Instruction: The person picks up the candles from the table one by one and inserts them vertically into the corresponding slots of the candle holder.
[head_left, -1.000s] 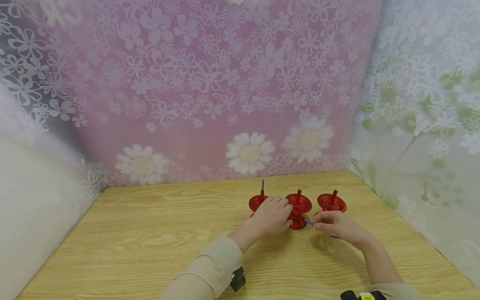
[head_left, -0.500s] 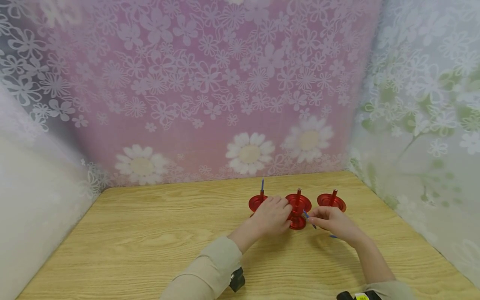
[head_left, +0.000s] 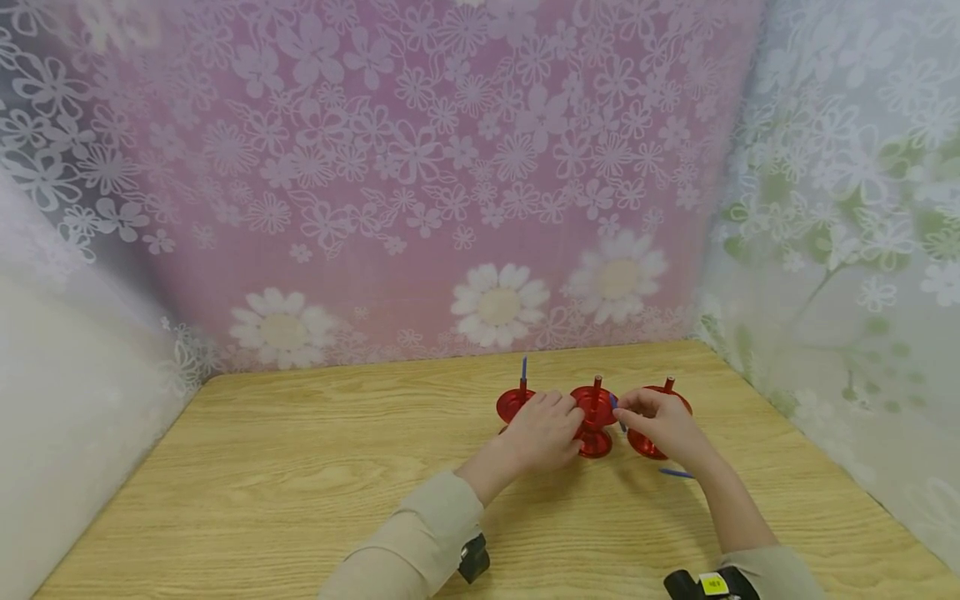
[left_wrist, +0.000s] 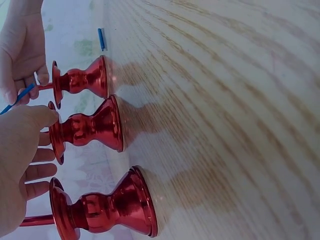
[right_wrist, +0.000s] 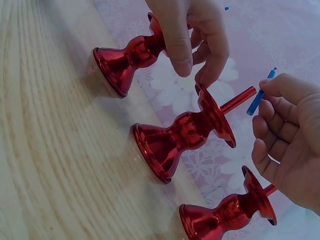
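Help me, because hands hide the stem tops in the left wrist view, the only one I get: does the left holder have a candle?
Observer: Yes, the head view shows a blue candle standing in the left holder.
Operator: And the middle holder?
Observer: Its stem has no candle in it, as the right wrist view shows.
Operator: The held candle: where is its wick?
Observer: The right wrist view shows a small wick-like tip on its upper end.
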